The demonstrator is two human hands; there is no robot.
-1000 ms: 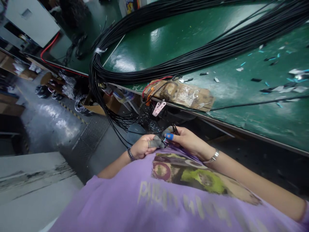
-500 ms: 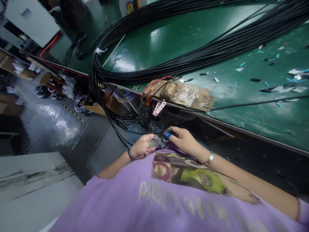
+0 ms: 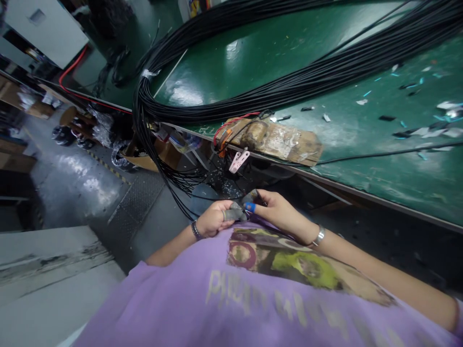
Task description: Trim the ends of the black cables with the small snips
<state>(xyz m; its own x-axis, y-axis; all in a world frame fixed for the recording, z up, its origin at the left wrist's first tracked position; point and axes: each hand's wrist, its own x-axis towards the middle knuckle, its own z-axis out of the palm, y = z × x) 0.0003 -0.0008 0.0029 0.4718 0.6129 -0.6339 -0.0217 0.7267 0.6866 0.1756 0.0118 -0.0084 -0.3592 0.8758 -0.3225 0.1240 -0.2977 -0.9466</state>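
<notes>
While the left hand [image 3: 216, 219] stays, the right hand [image 3: 281, 212] seems closer.

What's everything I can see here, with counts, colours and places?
Workbench: one, green, upper right.
Large cable bundle: one, black, looped on the workbench.
Wooden board: one, brown, workbench edge.
Clip: one, pink, beside the board.
Scraps: many, black, white, blue, workbench right.
Cardboard boxes: several, brown, left half.
Cabinet: one, white, upper left.
Shirt: one, purple, foreground.
Left grip: one, grey-tipped, centre, pinching a thin wire.
Right grip: one, blue-and-grey-tipped, centre, around a mostly hidden dark tool.
</notes>
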